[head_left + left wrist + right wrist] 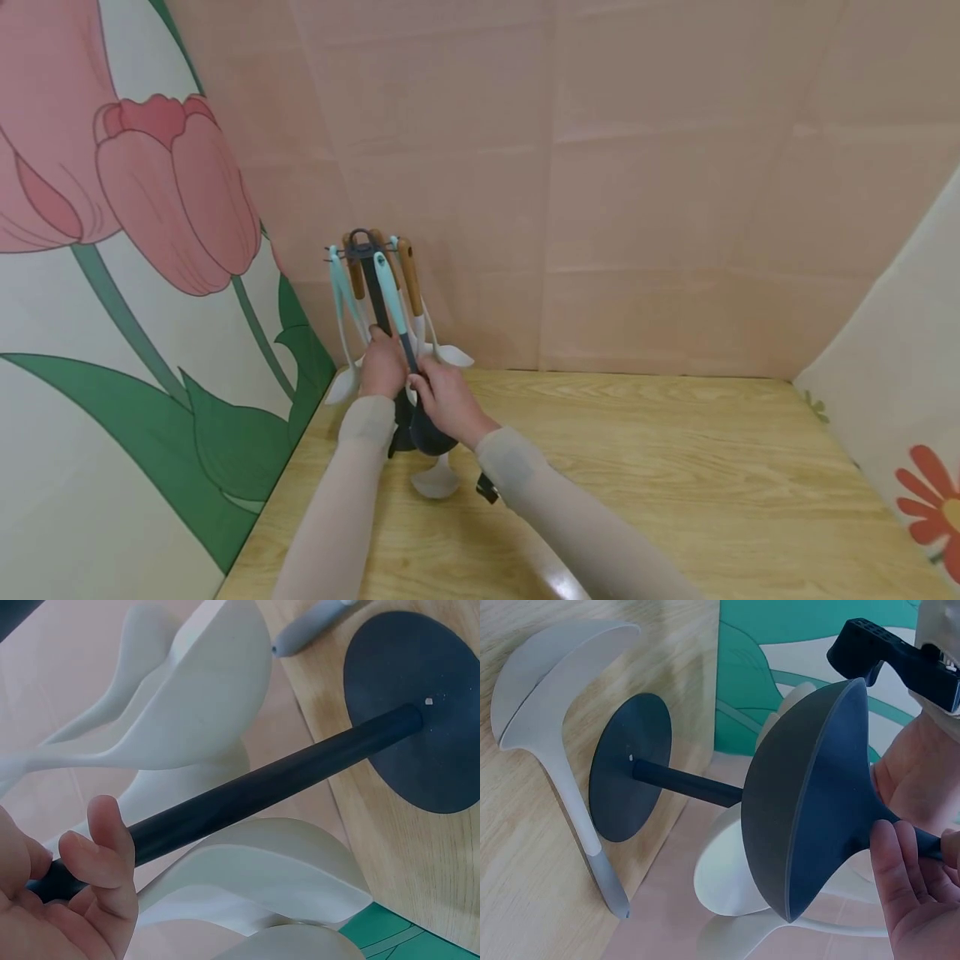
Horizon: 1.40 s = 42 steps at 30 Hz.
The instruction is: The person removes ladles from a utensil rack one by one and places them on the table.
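Note:
A black utensil stand rises at the table's left, wooden- and turquoise-handled utensils hanging round its top. My left hand grips its pole, with the fingers curled round it in the left wrist view. My right hand pinches the lower stem of a dark blue ladle with a turquoise handle. That ladle hangs bowl down in front of the pole, its handle top overlapping the hook ring in the head view. White utensil heads hang close to my left hand.
A white ladle with a grey handle lies on the wooden table, beside the stand's round black base. Behind stands a pinkish wall; a tulip-printed wall is close on the left.

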Tool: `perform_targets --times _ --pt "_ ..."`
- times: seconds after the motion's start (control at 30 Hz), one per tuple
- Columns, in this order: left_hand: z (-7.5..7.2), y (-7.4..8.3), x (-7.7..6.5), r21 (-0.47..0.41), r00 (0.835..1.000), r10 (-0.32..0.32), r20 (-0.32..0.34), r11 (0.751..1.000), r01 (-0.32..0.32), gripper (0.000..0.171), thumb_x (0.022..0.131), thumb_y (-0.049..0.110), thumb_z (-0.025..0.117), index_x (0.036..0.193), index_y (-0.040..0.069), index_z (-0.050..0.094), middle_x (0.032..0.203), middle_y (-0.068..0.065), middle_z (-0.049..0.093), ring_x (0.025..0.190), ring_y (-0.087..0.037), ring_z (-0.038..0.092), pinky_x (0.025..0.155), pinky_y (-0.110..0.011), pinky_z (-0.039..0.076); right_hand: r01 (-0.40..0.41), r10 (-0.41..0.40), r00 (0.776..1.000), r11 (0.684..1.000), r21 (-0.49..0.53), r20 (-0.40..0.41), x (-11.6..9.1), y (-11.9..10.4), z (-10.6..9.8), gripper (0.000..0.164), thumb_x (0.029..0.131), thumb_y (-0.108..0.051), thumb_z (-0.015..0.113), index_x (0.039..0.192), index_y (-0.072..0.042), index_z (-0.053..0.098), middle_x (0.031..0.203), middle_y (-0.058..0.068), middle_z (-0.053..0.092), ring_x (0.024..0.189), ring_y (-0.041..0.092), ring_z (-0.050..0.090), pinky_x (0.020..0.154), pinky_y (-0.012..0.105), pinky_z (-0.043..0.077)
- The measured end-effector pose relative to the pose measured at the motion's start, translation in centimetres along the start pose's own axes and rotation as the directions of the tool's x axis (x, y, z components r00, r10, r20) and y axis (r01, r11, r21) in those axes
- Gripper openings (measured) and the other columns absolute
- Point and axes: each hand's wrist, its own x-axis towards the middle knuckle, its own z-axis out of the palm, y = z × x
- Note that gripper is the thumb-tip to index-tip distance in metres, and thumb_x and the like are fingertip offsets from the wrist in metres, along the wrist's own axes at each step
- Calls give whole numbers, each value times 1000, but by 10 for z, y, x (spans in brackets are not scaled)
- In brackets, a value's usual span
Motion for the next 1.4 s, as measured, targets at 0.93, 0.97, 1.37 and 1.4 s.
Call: perform_targets --times 0.93,0.97,1.37,1.4 --pt "-1 1 -1 27 999 -5 39 1000 4 53 110 23 36 143 -16 22 113 -35 62 97 -43 68 83 -49 54 -16 16 1000 1000 20 6 -4 -2 -3 12 104 -16 55 98 -7 60 84 2 66 73 15 61 69 30 51" --pt "-1 1 0 27 999 -4 39 1000 3 53 110 22 36 143 -16 22 112 -35 62 96 -44 68 83 -50 54 -16 16 1000 1000 20 6 -4 -2 -3 12 104 -16 55 98 -7 60 83 2 66 73 15 60 69 30 51" --pt "-1 0 -1 57 999 10 45 998 -12 53 110 22 34 144 -17 20 111 -36 62 92 -43 69 79 -49 56 -22 21 1000 1000 7 21 -5 -3 -4 12 105 -17 54 99 -8 59 84 1 65 72 13 59 68 28 50" --pt "-1 0 -2 65 999 16 50 998 -19 53 110 21 35 144 -18 20 111 -36 61 92 -43 69 78 -48 56 -22 22 1000 1000 5 22 -5 -4 -4 13 105 -17 53 99 -8 60 85 1 65 72 13 59 68 28 51"
